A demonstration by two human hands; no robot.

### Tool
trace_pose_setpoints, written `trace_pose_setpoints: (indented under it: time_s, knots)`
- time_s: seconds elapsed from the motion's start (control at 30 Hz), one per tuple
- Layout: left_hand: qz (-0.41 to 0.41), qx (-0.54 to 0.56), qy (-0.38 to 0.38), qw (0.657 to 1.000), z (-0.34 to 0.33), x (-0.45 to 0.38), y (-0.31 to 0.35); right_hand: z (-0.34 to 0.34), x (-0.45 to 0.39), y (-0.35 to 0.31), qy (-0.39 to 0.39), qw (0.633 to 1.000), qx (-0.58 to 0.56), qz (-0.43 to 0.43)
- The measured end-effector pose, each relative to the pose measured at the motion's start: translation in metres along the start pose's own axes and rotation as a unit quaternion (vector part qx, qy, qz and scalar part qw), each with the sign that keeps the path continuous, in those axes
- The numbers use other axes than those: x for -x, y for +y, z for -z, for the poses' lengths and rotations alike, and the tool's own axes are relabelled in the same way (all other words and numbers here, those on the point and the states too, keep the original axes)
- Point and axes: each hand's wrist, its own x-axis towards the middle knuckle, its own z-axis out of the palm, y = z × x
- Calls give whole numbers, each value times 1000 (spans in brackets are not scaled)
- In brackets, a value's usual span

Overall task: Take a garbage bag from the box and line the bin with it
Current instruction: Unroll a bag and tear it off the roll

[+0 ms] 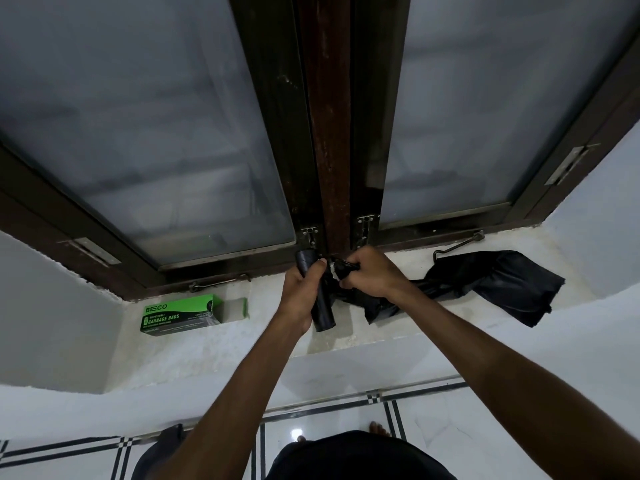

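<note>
White stone window sill [242,344]: left hand [299,296] fisted round black rolled garbage-bag roll [320,306], held upright. Right hand [370,271] pinches loose black plastic bag [502,282] trailing right (arms extended). Green-black cardboard box [187,315] lies left.

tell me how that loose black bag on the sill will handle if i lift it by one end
The bag will probably go floppy: it already lies crumpled and draped along the sill. It looks thin, so likely very light for its spread. Its glossy film may slip through the fingers, so a pinch like the right hand uses seems wise.
</note>
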Motion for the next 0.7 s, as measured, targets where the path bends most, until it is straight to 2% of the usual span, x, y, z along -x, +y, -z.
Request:
trace_pose_setpoints:
  time_s: [0.27, 0.57, 0.63, 0.7]
  knots:
    - [-21, -29, -16, 999, -3, 3, -2, -5, 1, 0, 36, 999, -6, 6]
    - [-8, -9, -14, 1000, -5, 3, -1, -11, -4, 2, 69, 995, 47, 47]
    - [9, 22, -7, 1000, -1, 3, -1, -8, -6, 5, 63, 997, 28, 39]
    - [25, 58, -8, 998, 5, 0, 3, 0, -5, 7, 30, 999, -38, 22]
